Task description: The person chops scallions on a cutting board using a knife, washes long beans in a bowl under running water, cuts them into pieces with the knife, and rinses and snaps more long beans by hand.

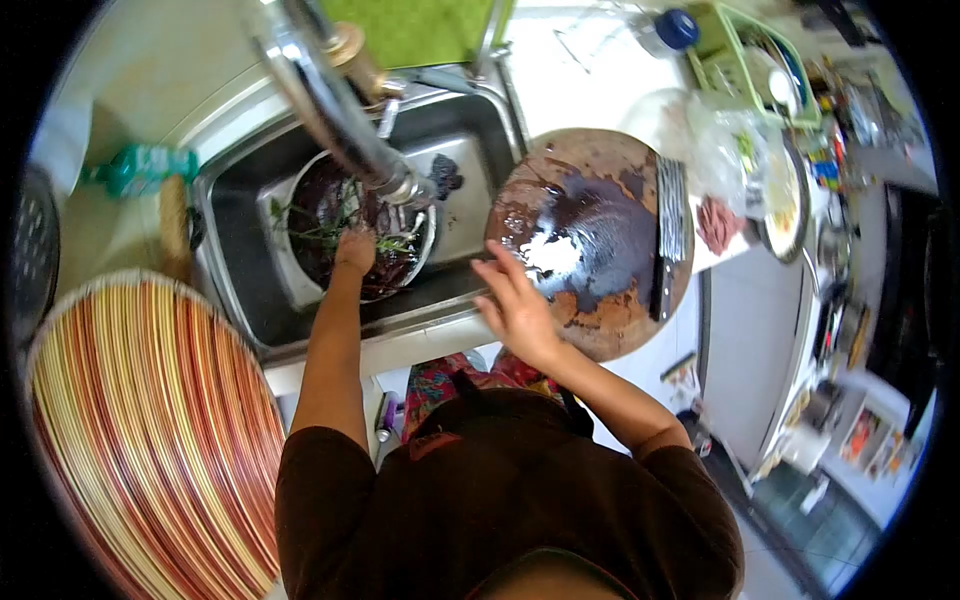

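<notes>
My left hand (356, 250) reaches into a round metal basin (430, 240) in the sink, among leafy greens with dark purple parts (400, 262). Its fingers are hidden by the greens and blur. Above the basin arches a chrome faucet (345, 130). To the right, my right hand (515, 300) is raised with fingers spread, over the left edge of a wet round wooden cutting board (590, 320). Nothing is in it. A cleaver (670, 215) with a dark handle lies along the board's right side.
A dark clump (445, 175) sits in the sink (475, 140). Left are a striped round mat (150, 420) and a green bottle (150, 170). Past the board lie pinkish meat (717, 225), a plastic bag (730, 150), a plate (790, 200) and a green rack (710, 60).
</notes>
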Demonstrator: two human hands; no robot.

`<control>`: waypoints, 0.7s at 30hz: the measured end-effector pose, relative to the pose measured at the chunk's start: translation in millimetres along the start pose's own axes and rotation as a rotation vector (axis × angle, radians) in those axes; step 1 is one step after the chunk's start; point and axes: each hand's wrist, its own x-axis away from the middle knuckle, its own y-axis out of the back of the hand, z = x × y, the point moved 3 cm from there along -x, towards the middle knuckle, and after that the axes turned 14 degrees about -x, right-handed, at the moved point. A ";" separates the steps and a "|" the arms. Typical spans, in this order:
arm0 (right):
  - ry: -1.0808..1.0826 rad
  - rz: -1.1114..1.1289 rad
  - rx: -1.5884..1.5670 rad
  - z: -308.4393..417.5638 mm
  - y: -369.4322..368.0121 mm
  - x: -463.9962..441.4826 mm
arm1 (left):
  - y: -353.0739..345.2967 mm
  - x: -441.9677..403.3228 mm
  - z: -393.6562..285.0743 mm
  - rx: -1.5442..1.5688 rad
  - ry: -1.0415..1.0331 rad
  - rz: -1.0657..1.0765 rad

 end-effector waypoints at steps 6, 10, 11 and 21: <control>0.086 0.028 -0.073 17.8 -28.1 -23.0 | 46.0 1.5 31.0 0.127 -0.148 -0.259; 0.101 -0.108 0.038 19.8 -16.8 -22.5 | 93.3 49.4 60.6 0.121 -0.095 -0.660; 0.100 -0.126 0.048 18.7 -16.0 -24.1 | 105.8 62.1 63.4 0.144 -0.089 -0.689; 0.046 -0.579 0.419 -3.0 83.7 -25.6 | 236.7 160.7 10.5 0.426 0.004 -0.769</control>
